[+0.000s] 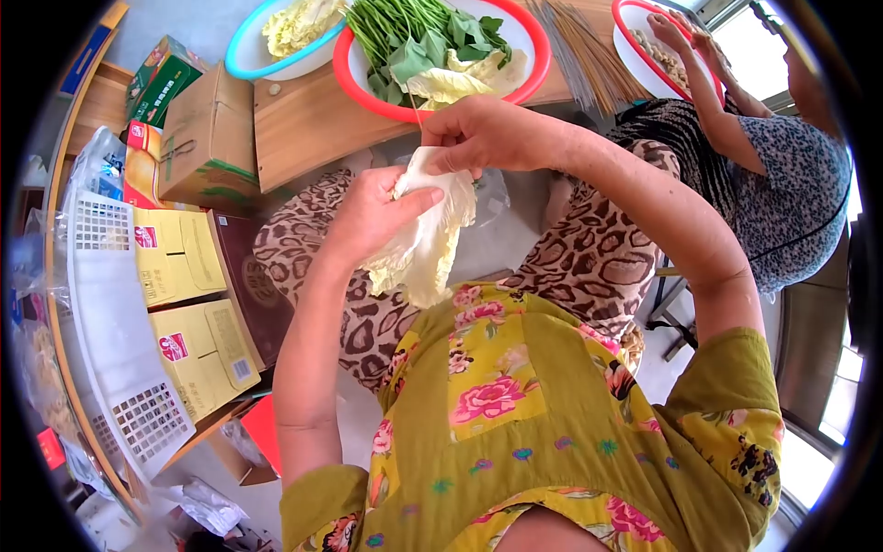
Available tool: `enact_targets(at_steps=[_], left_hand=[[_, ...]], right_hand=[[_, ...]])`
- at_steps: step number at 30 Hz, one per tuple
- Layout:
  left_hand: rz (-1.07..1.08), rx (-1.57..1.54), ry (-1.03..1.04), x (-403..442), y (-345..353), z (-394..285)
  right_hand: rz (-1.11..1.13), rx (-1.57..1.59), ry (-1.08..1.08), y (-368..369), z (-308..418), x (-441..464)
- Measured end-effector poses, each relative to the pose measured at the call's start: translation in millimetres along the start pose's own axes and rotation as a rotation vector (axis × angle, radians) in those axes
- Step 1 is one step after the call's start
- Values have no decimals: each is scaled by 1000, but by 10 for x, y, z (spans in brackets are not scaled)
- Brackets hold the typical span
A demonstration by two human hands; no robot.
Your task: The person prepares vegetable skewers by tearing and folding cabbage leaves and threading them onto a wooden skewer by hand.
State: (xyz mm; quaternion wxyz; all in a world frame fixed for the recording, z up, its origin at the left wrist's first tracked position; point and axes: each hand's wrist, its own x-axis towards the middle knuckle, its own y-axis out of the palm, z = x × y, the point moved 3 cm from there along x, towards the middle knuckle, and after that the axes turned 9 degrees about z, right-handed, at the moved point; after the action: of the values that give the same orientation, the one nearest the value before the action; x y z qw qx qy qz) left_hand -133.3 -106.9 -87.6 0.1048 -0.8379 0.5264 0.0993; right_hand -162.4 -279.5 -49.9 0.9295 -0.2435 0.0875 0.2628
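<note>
A pale napa cabbage leaf (429,237) with frilly yellowish edges hangs between my hands, above my lap. My left hand (375,213) grips its left side, thumb lying across the front. At the leaf's top end, my right hand (487,136) pinches it between thumb and fingers. A thin stick, perhaps a skewer, shows just above the right fingertips; most of it is hidden. Beyond my hands, a red-rimmed basin (536,69) holds leafy greens (414,46) and more cabbage leaves (451,85). Thin wooden skewers (593,60) lie in a bundle right of that basin.
The wooden table (303,124) also carries a blue-rimmed basin (241,57) with cabbage. At right, another person (782,166) reaches into a red-rimmed tray (635,69) of small pale pieces. Cardboard boxes (207,138), yellow cartons (202,354) and a white plastic rack (115,313) stand at left.
</note>
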Motion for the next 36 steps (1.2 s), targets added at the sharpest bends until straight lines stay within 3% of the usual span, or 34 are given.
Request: enact_targets(at_steps=[12,20,28,30,33,36], left_hand=[[111,55,-17,-11,70,155],[58,210,87,-20,126,143],[86,239,90,-1,205,264],[69,321,178,-3,233,240],[12,428,215,7,222,257],[-121,586,212,-36,104,503]], right_hand=[[185,166,80,160,-236,-24],[312,609,56,249,-423,-46],[315,661,114,368,-591,-73],[300,663,116,390,-587,-95],[280,694,72,379,-556,-171],[180,889,-252,113,-212,-392]])
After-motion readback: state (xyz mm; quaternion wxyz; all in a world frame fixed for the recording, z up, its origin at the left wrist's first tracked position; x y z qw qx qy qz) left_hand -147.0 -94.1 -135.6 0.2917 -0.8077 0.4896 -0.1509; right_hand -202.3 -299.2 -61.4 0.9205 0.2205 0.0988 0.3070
